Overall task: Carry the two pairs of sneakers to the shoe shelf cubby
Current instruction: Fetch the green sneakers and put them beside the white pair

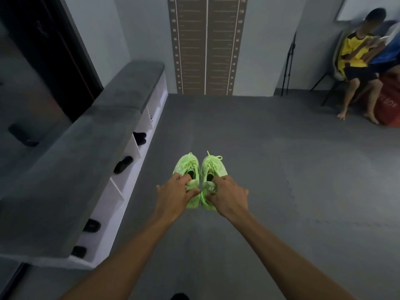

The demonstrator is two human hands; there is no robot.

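Two neon green sneakers sit side by side in front of me, toes pointing away. My left hand (174, 194) grips the left sneaker (187, 166) at its heel opening, fingers hooked inside. The right sneaker (213, 166) is gripped the same way at its collar by my right hand (229, 194). I cannot tell whether the soles touch the grey floor. The white shoe shelf (129, 176) with a grey cushioned top runs along the left wall. Several of its cubbies hold dark shoes (140, 137). A second pair of sneakers is not in view.
A person in a yellow shirt sits on a chair (357, 61) at the far right, next to a red bag (388, 105). A height chart (206, 44) hangs on the back wall. A thin black stand (289, 63) leans near the corner. Grey floor mats (270, 148) cover the room.
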